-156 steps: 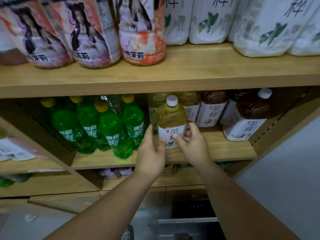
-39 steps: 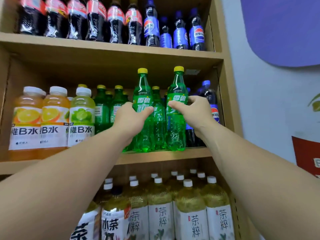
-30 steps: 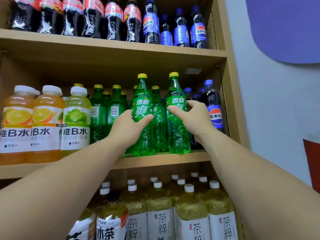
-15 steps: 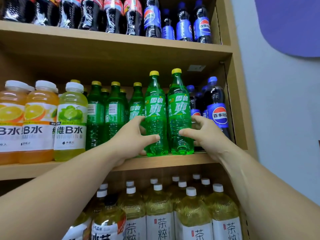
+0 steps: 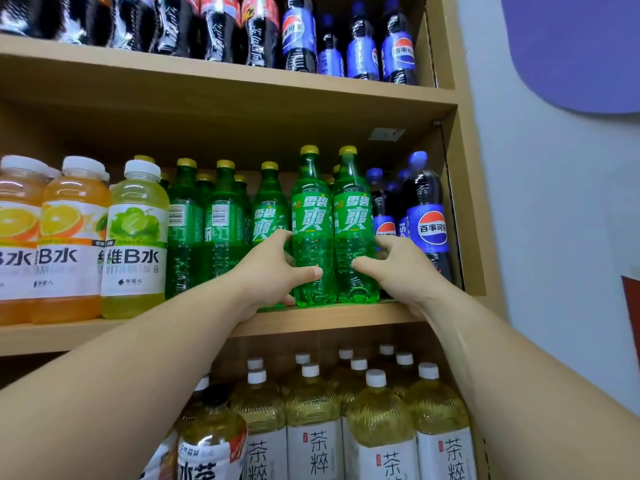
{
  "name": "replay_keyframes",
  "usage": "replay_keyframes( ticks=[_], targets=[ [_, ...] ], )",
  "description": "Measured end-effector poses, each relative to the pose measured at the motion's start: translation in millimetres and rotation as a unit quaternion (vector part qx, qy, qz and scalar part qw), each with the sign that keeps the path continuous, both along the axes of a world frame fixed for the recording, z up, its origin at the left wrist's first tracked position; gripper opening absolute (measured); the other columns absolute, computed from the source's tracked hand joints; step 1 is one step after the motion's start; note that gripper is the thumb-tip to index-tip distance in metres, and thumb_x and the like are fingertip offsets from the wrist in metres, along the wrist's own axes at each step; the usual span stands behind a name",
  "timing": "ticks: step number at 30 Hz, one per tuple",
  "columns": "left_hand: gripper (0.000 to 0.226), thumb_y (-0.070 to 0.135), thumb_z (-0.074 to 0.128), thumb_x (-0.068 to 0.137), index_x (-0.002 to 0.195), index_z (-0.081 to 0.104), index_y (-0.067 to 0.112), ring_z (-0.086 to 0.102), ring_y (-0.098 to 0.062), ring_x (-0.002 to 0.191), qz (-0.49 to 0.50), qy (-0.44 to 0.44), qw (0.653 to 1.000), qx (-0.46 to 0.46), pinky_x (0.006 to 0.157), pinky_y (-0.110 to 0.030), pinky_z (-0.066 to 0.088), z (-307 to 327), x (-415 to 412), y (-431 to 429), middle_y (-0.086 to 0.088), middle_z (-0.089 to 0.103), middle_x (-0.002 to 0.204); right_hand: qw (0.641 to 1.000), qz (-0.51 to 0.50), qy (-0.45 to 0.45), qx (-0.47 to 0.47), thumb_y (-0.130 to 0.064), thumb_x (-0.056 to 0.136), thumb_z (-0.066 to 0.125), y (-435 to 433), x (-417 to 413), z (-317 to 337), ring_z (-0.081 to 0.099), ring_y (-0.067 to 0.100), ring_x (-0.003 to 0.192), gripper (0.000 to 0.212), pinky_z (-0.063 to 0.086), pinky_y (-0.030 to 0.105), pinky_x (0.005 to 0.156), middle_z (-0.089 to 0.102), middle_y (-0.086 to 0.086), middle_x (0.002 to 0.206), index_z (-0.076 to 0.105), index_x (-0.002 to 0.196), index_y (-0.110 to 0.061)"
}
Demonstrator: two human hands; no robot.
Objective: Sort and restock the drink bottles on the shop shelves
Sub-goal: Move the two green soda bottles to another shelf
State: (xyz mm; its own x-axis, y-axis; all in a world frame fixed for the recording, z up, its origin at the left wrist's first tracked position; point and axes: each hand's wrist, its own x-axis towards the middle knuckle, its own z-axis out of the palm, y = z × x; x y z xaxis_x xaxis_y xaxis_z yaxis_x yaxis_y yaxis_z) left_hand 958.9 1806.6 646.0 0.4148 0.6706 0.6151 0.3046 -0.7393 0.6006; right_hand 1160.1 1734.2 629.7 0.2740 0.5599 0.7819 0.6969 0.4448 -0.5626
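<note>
Gripping one green bottle (image 5: 313, 237) each, the left hand (image 5: 273, 268) and right hand (image 5: 398, 268) should slide them deeper, kept upright.

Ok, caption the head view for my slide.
Left grip holds one green bottle, right grip its neighbour, both upright on the middle shelf.

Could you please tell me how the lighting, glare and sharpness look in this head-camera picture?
Head view: bright, even light; white glare streaks on the cola bottles; the two front green bottles throw a green glow onto the shelf; their labels are sharp, the orange bottles at the left edge softer; the wide lens tilts the shelf lines.
</note>
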Motion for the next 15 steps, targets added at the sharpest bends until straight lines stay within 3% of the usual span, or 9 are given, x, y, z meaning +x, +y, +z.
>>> replay_keyframes(
  ticks=[3, 5, 7, 8, 10, 12, 15],
  targets=[
    [0.092, 0.035, 0.076, 0.09, 0.161, 0.018, 0.028, 0.071, -0.025, 0.09, 0.007, 0.003, 1.0, 0.014, 0.057, -0.021, 0.057, -3, 1, 3, -0.011, 0.048, 0.147, 1.0, -0.02, -0.003, -0.014, -0.021, 0.089, 0.074, 1, 0, 0, 0.053, -0.006, 0.084, 0.025, 0.04, 0.012, 0.068, 0.056, -0.022, 0.089, 0.057, 0.104, -0.031],
    [0.094, 0.041, 0.077, 0.088, 0.161, 0.02, 0.025, 0.068, -0.025, 0.099, 0.028, 0.012, 0.999, 0.045, 0.075, -0.03, 0.06, -5, 0, 2, -0.008, 0.053, 0.141, 0.999, -0.046, -0.005, -0.019, -0.026, 0.087, 0.073, 1, -2, 0, 0.062, 0.004, 0.09, 0.018, 0.048, 0.018, 0.072, 0.066, -0.013, 0.095, 0.066, 0.103, -0.023],
    [0.097, 0.048, 0.079, 0.084, 0.16, 0.024, 0.024, 0.063, -0.023, 0.112, 0.069, 0.013, 0.992, 0.103, 0.095, -0.036, 0.053, -8, -3, -2, -0.003, 0.058, 0.137, 0.996, -0.076, -0.009, -0.035, -0.035, 0.084, 0.071, 2, -5, 0, 0.067, 0.015, 0.094, 0.027, 0.054, 0.028, 0.079, 0.073, -0.001, 0.101, 0.071, 0.106, -0.019],
    [0.097, 0.05, 0.08, 0.082, 0.159, 0.027, 0.024, 0.062, -0.022, 0.114, 0.081, -0.005, 0.989, 0.126, 0.098, -0.038, 0.051, -9, -7, -6, -0.001, 0.059, 0.135, 0.994, -0.099, -0.01, -0.04, -0.041, 0.082, 0.07, 1, -7, -1, 0.067, 0.019, 0.094, 0.035, 0.054, 0.032, 0.082, 0.074, 0.003, 0.104, 0.071, 0.108, -0.018],
    [0.091, 0.047, 0.082, 0.081, 0.155, 0.033, 0.026, 0.061, -0.018, 0.111, 0.074, -0.065, 0.984, 0.149, 0.095, -0.037, 0.051, -15, -19, -18, 0.003, 0.058, 0.13, 0.989, -0.147, -0.011, -0.012, -0.044, 0.083, 0.07, -4, -13, -4, 0.064, 0.025, 0.101, 0.048, 0.051, 0.038, 0.088, 0.069, 0.009, 0.114, 0.066, 0.12, -0.013],
    [0.08, 0.042, 0.082, 0.082, 0.149, 0.041, 0.027, 0.062, -0.014, 0.105, 0.066, -0.112, 0.975, 0.18, 0.088, -0.032, 0.05, -28, -40, -32, 0.005, 0.059, 0.123, 0.984, -0.16, 0.012, 0.073, -0.039, 0.088, 0.071, -15, -24, -18, 0.061, 0.024, 0.11, 0.056, 0.05, 0.039, 0.095, 0.063, 0.006, 0.12, 0.059, 0.134, -0.01],
    [0.061, 0.029, 0.083, 0.084, 0.135, 0.05, 0.03, 0.062, -0.01, 0.1, 0.051, -0.144, 0.962, 0.228, 0.081, -0.031, 0.057, -65, -85, -53, 0.008, 0.06, 0.115, 0.971, -0.134, -0.003, 0.199, -0.036, 0.088, 0.068, -34, -53, -60, 0.058, 0.011, 0.105, 0.046, 0.05, 0.029, 0.091, 0.059, -0.004, 0.115, 0.06, 0.131, -0.02]
  ],
)
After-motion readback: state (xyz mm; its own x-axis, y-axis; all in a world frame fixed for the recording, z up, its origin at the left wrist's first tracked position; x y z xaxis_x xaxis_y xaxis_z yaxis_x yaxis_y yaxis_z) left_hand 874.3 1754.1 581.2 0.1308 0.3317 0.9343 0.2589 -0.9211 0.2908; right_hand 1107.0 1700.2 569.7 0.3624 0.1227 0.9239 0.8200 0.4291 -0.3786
